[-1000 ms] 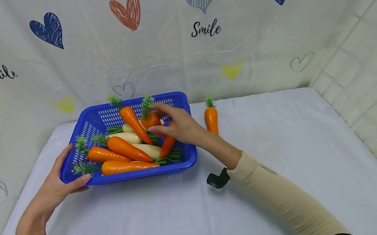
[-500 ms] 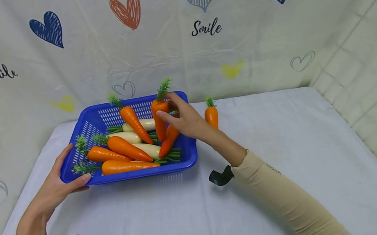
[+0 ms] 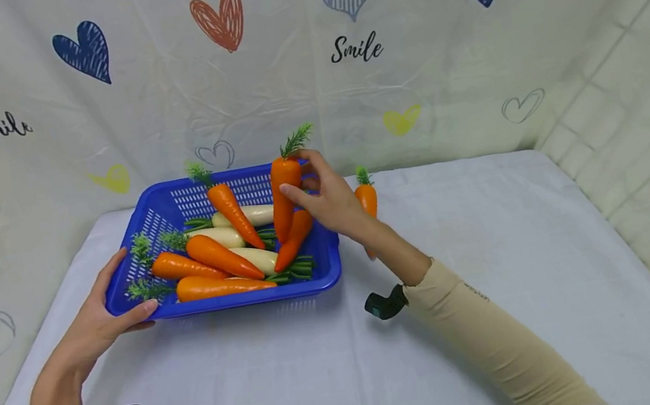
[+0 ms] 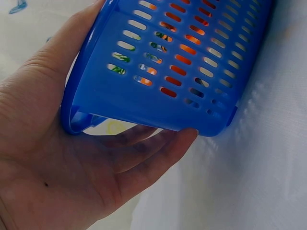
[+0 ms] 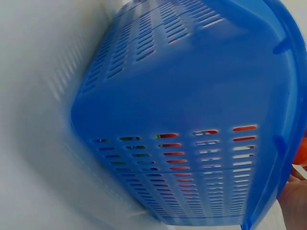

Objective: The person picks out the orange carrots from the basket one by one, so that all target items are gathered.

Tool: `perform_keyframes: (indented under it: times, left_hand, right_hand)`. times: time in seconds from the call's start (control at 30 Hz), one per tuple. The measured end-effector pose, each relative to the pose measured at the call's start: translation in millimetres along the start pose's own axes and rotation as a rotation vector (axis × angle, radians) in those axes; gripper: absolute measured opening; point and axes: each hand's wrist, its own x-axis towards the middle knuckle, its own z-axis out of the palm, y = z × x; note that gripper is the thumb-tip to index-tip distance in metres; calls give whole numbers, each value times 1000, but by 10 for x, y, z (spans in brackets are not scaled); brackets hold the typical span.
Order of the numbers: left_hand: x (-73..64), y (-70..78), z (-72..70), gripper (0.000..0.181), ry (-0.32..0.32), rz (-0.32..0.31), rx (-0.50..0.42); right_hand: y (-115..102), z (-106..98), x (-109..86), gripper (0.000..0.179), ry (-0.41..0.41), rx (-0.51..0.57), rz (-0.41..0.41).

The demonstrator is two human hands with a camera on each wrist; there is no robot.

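Observation:
A blue plastic basket (image 3: 138, 280) stands at the back left of the table, with several orange carrots and white radishes in it. My left hand (image 3: 93, 320) grips its left end, thumb over the rim; the left wrist view shows the fingers (image 4: 168, 153) against the outer wall. Over the basket's right part, my right hand (image 3: 333, 197) pinches a carrot (image 3: 285, 187) near its leafy top, tip pointing down. Beneath that one, another carrot (image 3: 295, 240) lies slanted. In the right wrist view the basket wall (image 5: 192, 96) hides most of the right hand (image 5: 295, 201).
Right of the basket, partly behind my right wrist, a single carrot (image 3: 367, 199) lies on the white tablecloth (image 3: 499, 238). Close behind the table hangs a curtain (image 3: 444, 68) printed with hearts.
My right hand has picked up a carrot inside the basket, turned it upright and shifted it right and slightly up. The left hand keeps its grip on the basket.

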Motion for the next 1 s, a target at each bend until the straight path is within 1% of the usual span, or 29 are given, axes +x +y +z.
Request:
perform_keyframes:
  times: [0.07,0.17,0.3,0.37,0.47,0.73,0.9,1.0]
  left_hand:
    - [-1,-6,-2,101,1,-1,0]
    - [2,-14,-5,101,2,-2,-5]
    - [8,-21,-4,101,1,1,-9]
    - [9,-23,-4,100,1,3,-8]
    - [7,-22,-3,100,-2,5,-10]
    - [14,-15,-2,100,-6,2,-9]
    - [15,-38,-9,101,-6,0,-16]
    - [15,-36,-11,100,-9,5,-21]
  right_hand:
    - [-3,-12,5,53,19,39,-12]
    - [-7,-37,13,52,53,49,-52]
    - [-2,-90,12,54,72,25,-119]
    - [-1,-127,3,55,75,8,-134]
    - [-6,-182,-22,54,82,-23,-133]
    - [-6,-307,-60,50,120,-38,-127]
    - [4,-384,-72,49,150,-24,-113]
    - [13,-440,-75,49,167,2,-111]
